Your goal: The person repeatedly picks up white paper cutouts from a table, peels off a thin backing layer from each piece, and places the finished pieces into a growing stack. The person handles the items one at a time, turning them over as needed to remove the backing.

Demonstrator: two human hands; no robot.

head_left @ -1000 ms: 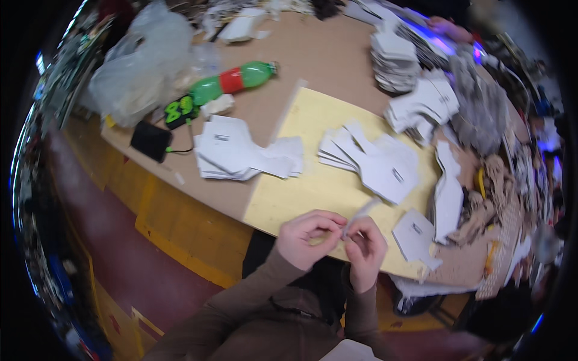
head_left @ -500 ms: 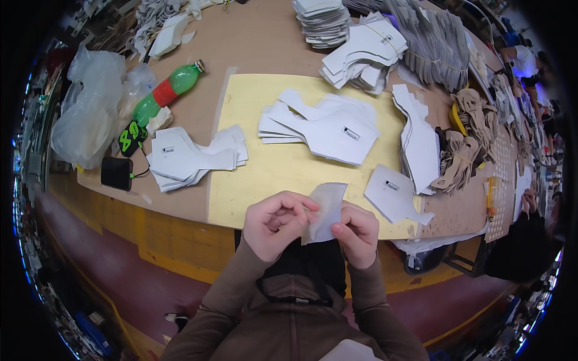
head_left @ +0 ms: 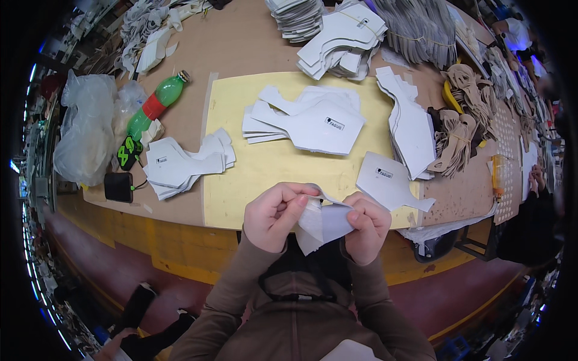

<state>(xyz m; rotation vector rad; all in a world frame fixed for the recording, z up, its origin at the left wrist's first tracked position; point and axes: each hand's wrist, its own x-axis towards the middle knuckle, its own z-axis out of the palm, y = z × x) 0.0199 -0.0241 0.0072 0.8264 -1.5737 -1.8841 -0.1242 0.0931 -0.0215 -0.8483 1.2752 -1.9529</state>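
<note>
My left hand (head_left: 272, 215) pinches the upper left edge of a thin white and grey cut sheet (head_left: 335, 224) in front of my waist. On its other side, my right hand (head_left: 367, 227) grips the sheet between thumb and fingers. The sheet is bent, with a whitish creased face beside a smooth grey one; I cannot tell whether it is one layer or two. Just beyond my right hand lies a single white cut-out piece (head_left: 383, 183) with a printed label. A fanned stack of similar white pieces (head_left: 325, 126) rests farther off on the yellow board (head_left: 259, 174).
More white pieces (head_left: 180, 165) lie at the left, near a phone (head_left: 118, 187), a green bottle (head_left: 167, 90) and a plastic bag (head_left: 87, 132). Bundled grey pieces (head_left: 421, 33) and beige bundles (head_left: 454, 141) line the right. Another person's legs (head_left: 139, 305) show at lower left.
The sheet between my hands has been bent further, and its creased whitish face now shows beside the grey one. The view has shifted slightly. Another person's legs have come in at lower left.
</note>
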